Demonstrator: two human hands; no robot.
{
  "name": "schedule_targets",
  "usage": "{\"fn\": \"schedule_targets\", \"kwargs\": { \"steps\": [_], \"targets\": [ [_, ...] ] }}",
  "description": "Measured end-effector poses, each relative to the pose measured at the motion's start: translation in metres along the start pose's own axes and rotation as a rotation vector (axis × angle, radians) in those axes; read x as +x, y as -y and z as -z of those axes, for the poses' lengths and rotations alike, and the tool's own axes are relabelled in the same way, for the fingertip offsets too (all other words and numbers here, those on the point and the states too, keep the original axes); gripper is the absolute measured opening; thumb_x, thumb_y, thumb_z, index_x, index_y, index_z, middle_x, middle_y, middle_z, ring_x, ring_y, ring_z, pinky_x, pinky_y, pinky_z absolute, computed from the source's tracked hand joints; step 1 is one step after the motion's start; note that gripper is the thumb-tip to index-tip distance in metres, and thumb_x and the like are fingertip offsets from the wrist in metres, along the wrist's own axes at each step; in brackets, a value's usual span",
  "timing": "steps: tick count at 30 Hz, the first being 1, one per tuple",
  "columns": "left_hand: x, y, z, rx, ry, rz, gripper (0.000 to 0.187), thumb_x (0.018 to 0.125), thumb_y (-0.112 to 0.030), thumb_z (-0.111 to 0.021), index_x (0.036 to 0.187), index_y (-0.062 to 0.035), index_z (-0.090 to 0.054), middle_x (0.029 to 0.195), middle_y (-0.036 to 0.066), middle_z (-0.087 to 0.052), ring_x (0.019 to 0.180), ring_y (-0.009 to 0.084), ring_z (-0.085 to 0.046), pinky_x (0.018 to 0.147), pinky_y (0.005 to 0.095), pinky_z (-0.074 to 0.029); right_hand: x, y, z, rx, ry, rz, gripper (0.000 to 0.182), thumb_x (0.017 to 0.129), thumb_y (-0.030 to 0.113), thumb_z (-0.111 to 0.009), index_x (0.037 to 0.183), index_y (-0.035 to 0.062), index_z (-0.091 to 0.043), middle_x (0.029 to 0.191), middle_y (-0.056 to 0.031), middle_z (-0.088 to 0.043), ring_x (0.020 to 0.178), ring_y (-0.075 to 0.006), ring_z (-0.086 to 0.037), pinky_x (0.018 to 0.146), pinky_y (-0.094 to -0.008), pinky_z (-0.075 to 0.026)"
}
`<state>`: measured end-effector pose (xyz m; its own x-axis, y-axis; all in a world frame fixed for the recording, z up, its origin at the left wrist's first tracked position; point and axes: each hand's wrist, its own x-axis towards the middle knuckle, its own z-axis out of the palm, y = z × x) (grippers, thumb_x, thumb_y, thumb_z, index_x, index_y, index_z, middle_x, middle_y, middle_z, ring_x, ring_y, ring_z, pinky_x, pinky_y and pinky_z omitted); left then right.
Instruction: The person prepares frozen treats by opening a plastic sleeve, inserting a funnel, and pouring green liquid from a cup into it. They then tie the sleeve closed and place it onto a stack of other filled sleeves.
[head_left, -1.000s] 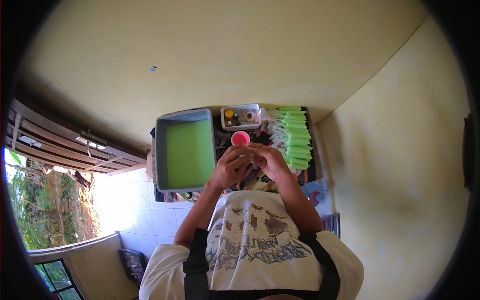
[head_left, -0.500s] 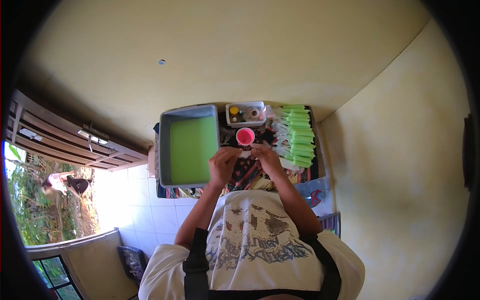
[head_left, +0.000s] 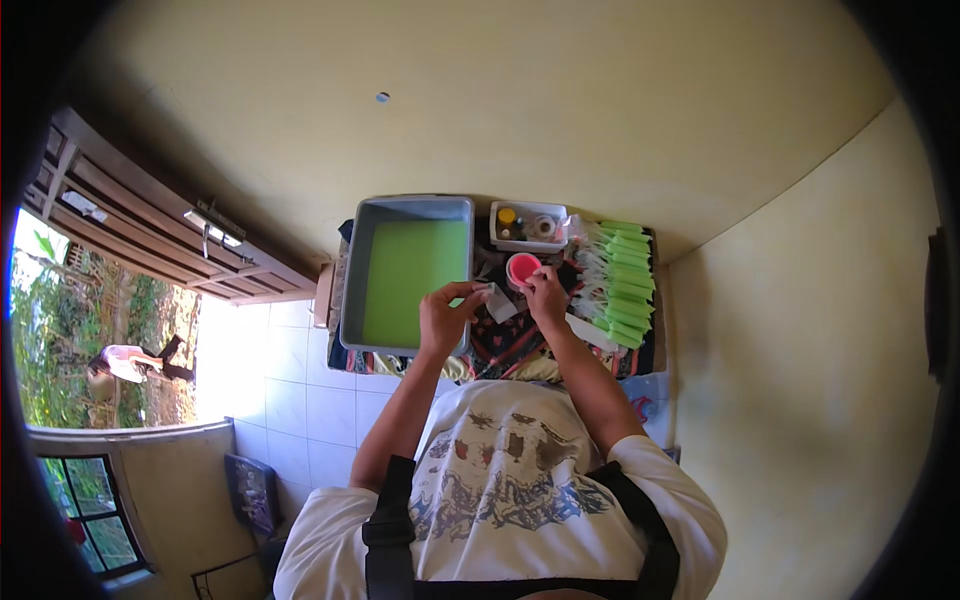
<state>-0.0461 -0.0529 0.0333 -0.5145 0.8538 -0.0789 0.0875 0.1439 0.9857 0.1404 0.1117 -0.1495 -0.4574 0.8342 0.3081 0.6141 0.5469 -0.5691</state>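
Note:
My left hand (head_left: 447, 312) pinches the edge of a small clear plastic bag (head_left: 502, 304), which hangs to the right of its fingertips. With closed fingers, my right hand (head_left: 545, 298) grips the rim of a pink cup (head_left: 518, 263); what is inside the cup is hard to make out. Left of both hands stands a large grey basin (head_left: 353, 265) that contains green liquid (head_left: 415, 270). Filled green plastic bags (head_left: 630, 275) with clear ends lie in a row to the right of my right hand.
Behind the cup is a white container (head_left: 520, 246) with a yellow-lidded jar (head_left: 506, 216) and a tape roll (head_left: 543, 227). A patterned cloth (head_left: 490, 345) covers the table against the wall. Outside the open door (head_left: 150, 215), at the left, a person (head_left: 135, 362) is visible.
My right hand has left the bag and taken hold of the pink cup. The bag now hangs from my left hand alone. The whole view has shifted, and the person outside has moved.

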Motion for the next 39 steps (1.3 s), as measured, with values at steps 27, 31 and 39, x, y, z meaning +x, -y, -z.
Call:
{"fn": "schedule_targets", "kwargs": {
  "steps": [27, 31, 39],
  "targets": [
    [0.0, -0.025, -0.031, 0.193, -0.032, -0.159, 0.021, 0.088, -0.017, -0.089, 0.103, -0.0023, -0.086, 0.092, 0.011, -0.083, 0.076, 0.018, -0.077, 0.073, 0.0319, -0.06, -0.002, 0.143, 0.211, 0.335, -0.252, 0.273, 0.019, 0.094, 0.011, -0.083, 0.112, 0.0056, -0.081, 0.104, -0.0129, -0.078, 0.09, -0.028, -0.077, 0.075, -0.0362, -0.061],
    [0.0, -0.022, -0.036, 0.203, -0.039, -0.252, 0.019, 0.088, -0.015, -0.088, 0.102, -0.0028, -0.086, 0.091, 0.011, -0.082, 0.074, 0.018, -0.076, 0.072, 0.032, -0.06, -0.002, 0.147, 0.215, 0.287, -0.215, 0.303, 0.019, 0.094, 0.01, -0.083, 0.112, 0.0053, -0.081, 0.105, -0.0125, -0.077, 0.089, -0.0277, -0.077, 0.074, -0.0367, -0.06],
    [-0.001, -0.013, -0.045, 0.258, -0.072, -0.467, 0.023, 0.087, -0.011, -0.089, 0.108, -0.0039, -0.084, 0.098, 0.01, -0.082, 0.082, 0.0193, -0.078, 0.077, 0.0327, -0.061, 0.009, 0.148, 0.222, 0.27, -0.017, 0.328, 0.019, 0.094, 0.009, -0.081, 0.112, 0.0029, -0.08, 0.104, -0.0122, -0.073, 0.089, -0.0315, -0.073, 0.078, -0.041, -0.059]
  ]
}}
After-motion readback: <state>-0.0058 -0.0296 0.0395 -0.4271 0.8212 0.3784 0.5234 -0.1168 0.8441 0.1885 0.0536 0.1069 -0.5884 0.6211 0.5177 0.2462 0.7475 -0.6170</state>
